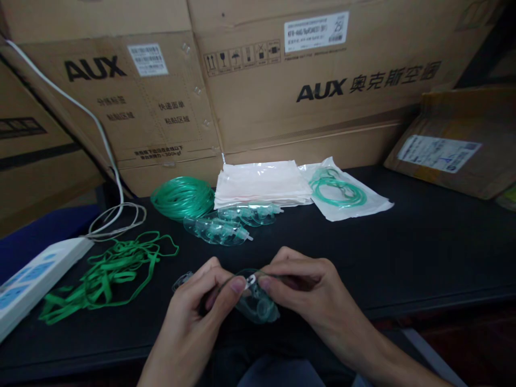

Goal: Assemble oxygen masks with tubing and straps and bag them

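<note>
Between my two hands, at the front edge of the table, is a clear green oxygen mask (pixel 258 306). A small white clip (pixel 250 280) shows at its upper edge. My left hand (pixel 209 301) pinches the mask's rim by the clip, thumb on top. From the other side my right hand (pixel 302 277) pinches the same rim close to the clip, thumb and forefinger together. Whether each hand grips the clip itself or only the rim is partly hidden by the fingers. A small clear piece (pixel 182 280) lies just behind my left hand.
Stacked clear masks (pixel 220 230) lie behind my hands, near coiled green tubing (pixel 183 198) and white pouches (pixel 262 183). A packaged tubing set (pixel 338 191) is to their right. Green straps (pixel 108 271) and a power strip (pixel 44 274) lie left. Cardboard boxes (pixel 258 118) stand behind.
</note>
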